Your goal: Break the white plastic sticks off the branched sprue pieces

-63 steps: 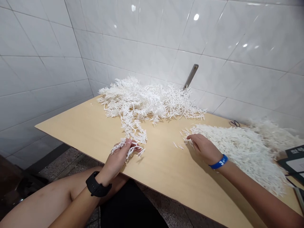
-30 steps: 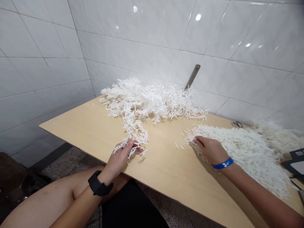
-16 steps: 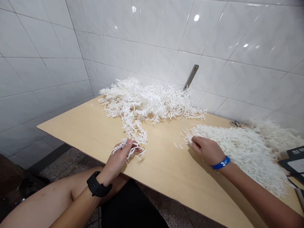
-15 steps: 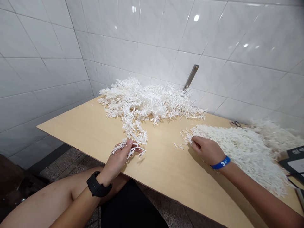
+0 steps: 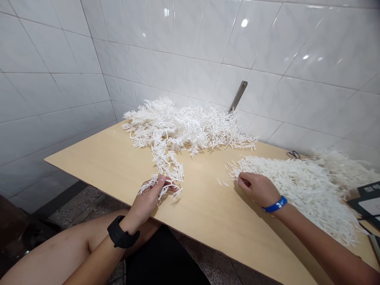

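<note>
Between the thumb and fingers of my left hand is a white branched plastic piece, its thin twigs poking out on both sides. Behind it, more such pieces trail back to a large tangled heap of white branched pieces. My right hand is closed, fingers curled down at the left edge of a wide pile of small white slivers. Whatever those fingertips hold, if anything, is hidden. A few loose slivers lie to the left of this hand.
Both heaps rest on a light wooden board. A metal bracket rises behind the big heap against the tiled wall. At right are a paler wispy pile and a dark box-like item. A dark loop lies near the wall.
Almost nothing differs. My right hand has tilted or curled very slightly at the edge of the sliver pile; my left hand keeps its hold on the branched piece.
</note>
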Available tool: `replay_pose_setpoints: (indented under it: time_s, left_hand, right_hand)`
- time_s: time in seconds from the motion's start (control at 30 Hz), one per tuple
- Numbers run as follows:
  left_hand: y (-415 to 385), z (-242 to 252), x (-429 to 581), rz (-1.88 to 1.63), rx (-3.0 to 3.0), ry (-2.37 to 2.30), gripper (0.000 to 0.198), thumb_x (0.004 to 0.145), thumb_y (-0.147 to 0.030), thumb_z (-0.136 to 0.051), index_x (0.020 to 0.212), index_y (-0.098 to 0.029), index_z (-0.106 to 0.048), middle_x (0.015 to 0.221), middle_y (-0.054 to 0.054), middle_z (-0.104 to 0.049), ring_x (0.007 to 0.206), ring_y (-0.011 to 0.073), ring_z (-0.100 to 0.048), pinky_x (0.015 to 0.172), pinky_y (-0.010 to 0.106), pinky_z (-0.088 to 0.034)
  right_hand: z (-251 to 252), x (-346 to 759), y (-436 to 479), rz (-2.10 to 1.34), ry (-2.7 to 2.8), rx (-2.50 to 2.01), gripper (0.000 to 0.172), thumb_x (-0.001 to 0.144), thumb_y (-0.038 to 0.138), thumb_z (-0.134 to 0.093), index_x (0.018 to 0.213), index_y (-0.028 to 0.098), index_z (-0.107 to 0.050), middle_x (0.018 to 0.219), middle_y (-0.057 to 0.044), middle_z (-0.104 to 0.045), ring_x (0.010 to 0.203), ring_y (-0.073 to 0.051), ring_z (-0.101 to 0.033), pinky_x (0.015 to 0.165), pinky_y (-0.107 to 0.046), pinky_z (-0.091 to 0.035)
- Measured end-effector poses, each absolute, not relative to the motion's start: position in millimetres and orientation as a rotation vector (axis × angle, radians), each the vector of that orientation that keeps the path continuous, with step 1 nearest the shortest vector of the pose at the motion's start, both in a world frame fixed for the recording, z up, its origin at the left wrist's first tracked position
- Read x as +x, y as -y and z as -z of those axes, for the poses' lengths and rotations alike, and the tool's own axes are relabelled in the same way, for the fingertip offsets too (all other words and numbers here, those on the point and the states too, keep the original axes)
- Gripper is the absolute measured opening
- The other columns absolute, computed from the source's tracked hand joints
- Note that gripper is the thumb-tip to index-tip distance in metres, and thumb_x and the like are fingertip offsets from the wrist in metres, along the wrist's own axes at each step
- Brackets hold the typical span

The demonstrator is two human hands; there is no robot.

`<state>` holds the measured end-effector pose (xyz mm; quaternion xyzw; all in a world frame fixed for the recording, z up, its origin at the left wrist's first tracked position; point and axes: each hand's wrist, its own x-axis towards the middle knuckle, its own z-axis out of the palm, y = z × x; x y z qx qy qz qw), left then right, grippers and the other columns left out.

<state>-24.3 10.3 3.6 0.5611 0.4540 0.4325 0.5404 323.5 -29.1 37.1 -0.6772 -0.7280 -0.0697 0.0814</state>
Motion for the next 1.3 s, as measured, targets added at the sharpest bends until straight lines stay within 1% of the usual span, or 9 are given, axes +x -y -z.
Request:
replay_pose_setpoints:
  time_s: [0.13, 0.23, 0.33, 0.43, 0.67, 0.87, 1.07, 1.17, 1.3]
  left_hand:
    - [-10.8, -3.8, -23.8, -1.046, 1.319, -1.058, 0.043, 0.086, -0.058, -0.051, 0.08, -0.02, -0.07, 0.083, 0.008, -0.075, 0.091, 0.0257, -0.068, 0.089, 0.033, -0.05]
    - [-10.6, -4.6, -23.7, -1.044, 1.33, -1.064, 0.044, 0.086, -0.058, -0.051, 0.08, -0.019, -0.07, 0.083, 0.008, -0.075, 0.091, 0.0254, -0.069, 0.09, 0.033, -0.049]
    - [-10.0, -6.7, -23.8, -1.027, 1.359, -1.071, 0.046, 0.087, -0.059, -0.049, 0.08, -0.019, -0.071, 0.085, 0.008, -0.076, 0.092, 0.0253, -0.068, 0.091, 0.033, -0.049]
    - [-9.6, -8.4, -24.1, -0.998, 1.39, -1.094, 0.048, 0.089, -0.058, -0.045, 0.082, -0.018, -0.071, 0.087, 0.008, -0.076, 0.096, 0.0249, -0.067, 0.093, 0.033, -0.048]
    - [-10.5, -2.1, -28.0, -0.988, 1.448, -1.176, 0.046, 0.09, -0.056, -0.043, 0.084, -0.021, -0.072, 0.092, 0.008, -0.076, 0.098, 0.0251, -0.068, 0.088, 0.032, -0.051]
    - [-11.2, 3.7, -28.7, -1.027, 1.458, -1.163, 0.048, 0.09, -0.058, -0.045, 0.081, -0.02, -0.072, 0.095, 0.008, -0.076, 0.099, 0.025, -0.067, 0.089, 0.032, -0.051]
    - [-10.3, 1.8, -26.9, -1.041, 1.46, -1.15, 0.05, 0.089, -0.059, -0.044, 0.081, -0.02, -0.073, 0.095, 0.008, -0.076, 0.099, 0.025, -0.068, 0.09, 0.032, -0.051]
    - [-9.5, -2.5, -27.0, -1.036, 1.456, -1.175, 0.05, 0.088, -0.061, -0.045, 0.081, -0.02, -0.074, 0.094, 0.008, -0.076, 0.096, 0.0253, -0.069, 0.088, 0.032, -0.052]
    - [-9.1, -6.5, -27.0, -1.006, 1.455, -1.203, 0.051, 0.087, -0.063, -0.045, 0.082, -0.021, -0.073, 0.094, 0.008, -0.077, 0.096, 0.0253, -0.07, 0.085, 0.031, -0.053]
  right_hand:
    - [-37.4, 325.7, 26.5, 0.132, 2.187, -1.955, 0.03, 0.091, 0.026, -0.037, 0.074, 0.02, -0.061, 0.074, -0.005, -0.065, 0.065, -0.017, -0.06, 0.062, -0.028, -0.042]
    - [-39.4, 325.8, 26.0, 0.062, 2.141, -1.912, 0.027, 0.091, 0.026, -0.039, 0.086, 0.019, -0.065, 0.085, -0.007, -0.07, 0.073, -0.02, -0.064, 0.068, -0.03, -0.045]
    - [-44.1, 321.9, 29.0, 0.03, 2.093, -1.949, 0.024, 0.091, 0.026, -0.038, 0.085, 0.021, -0.061, 0.076, -0.005, -0.069, 0.068, -0.021, -0.062, 0.063, -0.03, -0.042]
    - [-48.1, 316.4, 32.9, 0.082, 2.114, -2.0, 0.026, 0.093, 0.027, -0.034, 0.075, 0.022, -0.053, 0.064, -0.002, -0.06, 0.059, -0.019, -0.056, 0.057, -0.029, -0.035]
    - [-46.4, 311.1, 33.6, 0.1, 2.202, -1.927, 0.022, 0.089, 0.019, -0.036, 0.078, 0.021, -0.055, 0.077, -0.005, -0.064, 0.07, -0.019, -0.058, 0.063, -0.028, -0.037]
    - [-48.1, 310.2, 34.2, 0.084, 2.2, -1.964, 0.024, 0.087, 0.016, -0.036, 0.075, 0.021, -0.057, 0.077, -0.004, -0.066, 0.071, -0.019, -0.06, 0.064, -0.029, -0.038]
    - [-46.0, 308.3, 33.3, 0.005, 2.234, -1.983, 0.027, 0.091, 0.019, -0.035, 0.086, 0.02, -0.061, 0.09, -0.006, -0.068, 0.084, -0.02, -0.063, 0.067, -0.028, -0.04]
    - [-44.5, 306.3, 33.8, -0.007, 2.237, -2.001, 0.026, 0.092, 0.021, -0.036, 0.086, 0.019, -0.061, 0.089, -0.006, -0.067, 0.081, -0.019, -0.062, 0.067, -0.028, -0.039]
    - [-43.0, 301.1, 36.4, -0.003, 2.262, -2.014, 0.026, 0.093, 0.021, -0.036, 0.075, 0.02, -0.055, 0.077, -0.003, -0.064, 0.07, -0.017, -0.058, 0.062, -0.027, -0.034]
